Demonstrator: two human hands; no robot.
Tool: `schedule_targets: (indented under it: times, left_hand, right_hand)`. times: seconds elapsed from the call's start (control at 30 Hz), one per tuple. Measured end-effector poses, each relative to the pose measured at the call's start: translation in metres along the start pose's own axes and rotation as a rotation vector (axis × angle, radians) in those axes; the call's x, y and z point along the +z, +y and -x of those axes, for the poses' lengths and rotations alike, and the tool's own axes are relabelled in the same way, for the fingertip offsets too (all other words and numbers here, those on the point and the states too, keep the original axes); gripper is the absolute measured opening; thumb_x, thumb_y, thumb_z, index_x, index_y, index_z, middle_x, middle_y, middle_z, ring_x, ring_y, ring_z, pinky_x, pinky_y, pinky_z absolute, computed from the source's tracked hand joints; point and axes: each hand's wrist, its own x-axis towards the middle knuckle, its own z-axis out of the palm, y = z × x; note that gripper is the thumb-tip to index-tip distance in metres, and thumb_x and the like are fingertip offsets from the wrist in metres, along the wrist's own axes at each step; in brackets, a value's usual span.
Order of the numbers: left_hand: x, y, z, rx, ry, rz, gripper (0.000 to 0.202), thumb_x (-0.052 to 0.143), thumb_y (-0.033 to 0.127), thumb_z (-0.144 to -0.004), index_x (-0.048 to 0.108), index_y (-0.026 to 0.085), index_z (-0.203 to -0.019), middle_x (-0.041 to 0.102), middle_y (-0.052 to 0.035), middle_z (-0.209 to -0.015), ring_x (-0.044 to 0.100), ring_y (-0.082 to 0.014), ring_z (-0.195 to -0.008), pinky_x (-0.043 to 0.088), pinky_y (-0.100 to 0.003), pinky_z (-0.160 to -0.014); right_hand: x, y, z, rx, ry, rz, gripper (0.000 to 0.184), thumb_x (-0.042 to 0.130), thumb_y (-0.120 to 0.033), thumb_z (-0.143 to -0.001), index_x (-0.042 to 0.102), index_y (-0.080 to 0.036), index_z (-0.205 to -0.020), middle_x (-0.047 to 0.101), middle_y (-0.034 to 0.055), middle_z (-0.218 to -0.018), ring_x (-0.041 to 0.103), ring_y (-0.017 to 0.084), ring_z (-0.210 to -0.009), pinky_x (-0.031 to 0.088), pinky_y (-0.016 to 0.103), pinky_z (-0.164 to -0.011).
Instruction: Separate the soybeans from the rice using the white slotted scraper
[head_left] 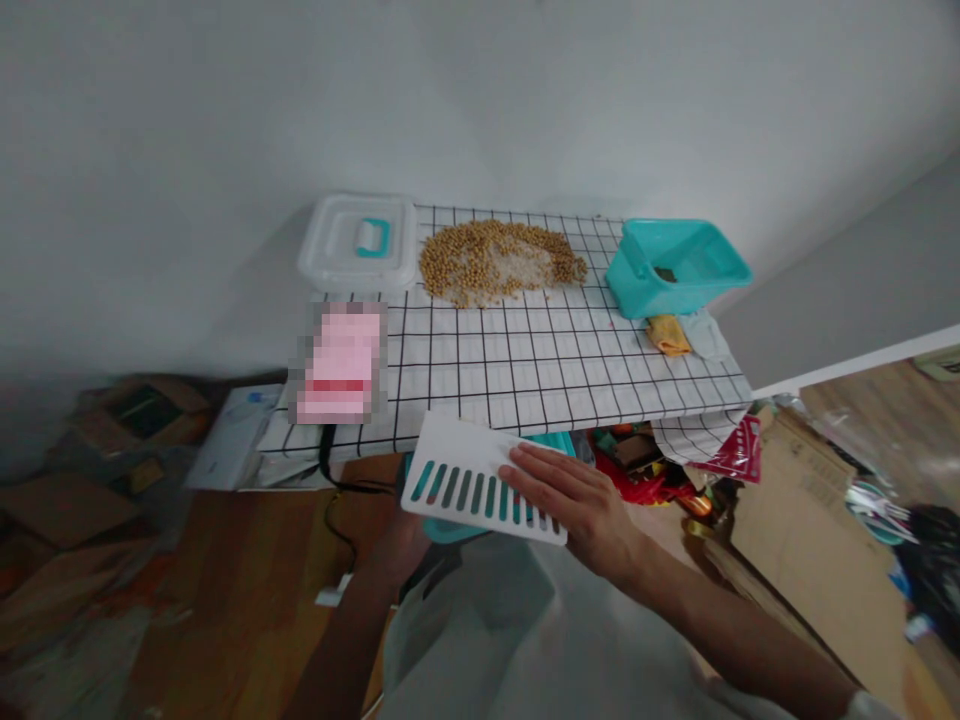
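Note:
In front of the table's near edge, my right hand [585, 495] grips a white slotted panel [465, 450]. Its fingers lie together across the panel's upper face; the thumb is hidden. Under the panel shows a teal container [454, 530], mostly covered. My left hand [409, 545] is closed at the container's left side, its fingers hidden by the container and the panel. Soybeans [469, 265] are spread across the back of the table, thinner in the middle where paler bits show.
A checked cloth covers the table [480, 360]. On it are a clear lidded box [352, 240], a blurred pink object [341, 365], a teal bin [649, 295] and an orange cloth [667, 335]. Cardboard [817, 540] and bags are at right, open boxes [142, 410] at left.

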Motion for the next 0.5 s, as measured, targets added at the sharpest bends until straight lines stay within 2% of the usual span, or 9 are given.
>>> schedule_targets:
  times: [0.07,0.17,0.3,0.4,0.5]
  left_hand:
    - [0.000,0.001,0.001,-0.036,0.004,-0.025,0.025,0.075,0.027,-0.080,0.076,0.017,-0.103,0.082,-0.0081,-0.103,0.071,-0.0295,-0.111,0.051,-0.047,-0.105]
    - [0.007,0.007,0.005,-0.056,0.020,-0.058,0.020,0.076,0.029,-0.075,0.078,0.017,-0.091,0.083,-0.0069,-0.091,0.071,-0.0316,-0.111,0.052,-0.044,-0.104]
    - [0.015,0.012,0.009,-0.047,0.054,-0.108,0.015,0.074,0.027,-0.076,0.078,0.020,-0.088,0.082,-0.0049,-0.081,0.071,-0.0314,-0.112,0.054,-0.042,-0.102]
    - [0.016,0.010,0.010,-0.058,0.085,-0.131,0.017,0.074,0.028,-0.075,0.078,0.020,-0.089,0.082,-0.0053,-0.080,0.072,-0.0335,-0.110,0.052,-0.045,-0.104]
    - [0.018,0.009,0.012,-0.066,0.108,-0.139,0.020,0.073,0.029,-0.074,0.078,0.018,-0.090,0.083,-0.0074,-0.085,0.070,-0.0354,-0.114,0.048,-0.050,-0.109]
  right_hand:
    - [-0.012,0.014,-0.011,0.021,0.015,-0.002,0.056,0.060,-0.018,-0.095,0.047,-0.027,-0.149,0.057,0.0052,-0.148,0.051,0.022,-0.140,0.049,0.043,-0.114]
    - [-0.028,0.050,-0.039,0.029,-0.001,0.006,0.057,0.057,-0.008,-0.093,0.051,-0.028,-0.146,0.059,0.0045,-0.147,0.054,0.019,-0.137,0.049,0.041,-0.113]
    - [-0.033,0.095,-0.078,0.007,-0.097,-0.030,0.062,0.050,0.003,-0.089,0.055,-0.027,-0.142,0.062,0.0025,-0.143,0.060,0.017,-0.130,0.049,0.038,-0.112]
    - [-0.025,0.105,-0.093,-0.083,-0.189,-0.120,0.054,0.054,-0.006,-0.092,0.056,-0.027,-0.142,0.063,0.0026,-0.142,0.058,0.018,-0.133,0.048,0.039,-0.113]
    - [-0.019,0.093,-0.091,-0.144,-0.235,-0.191,0.050,0.056,-0.012,-0.095,0.055,-0.025,-0.143,0.062,0.0057,-0.144,0.058,0.019,-0.133,0.048,0.039,-0.113]
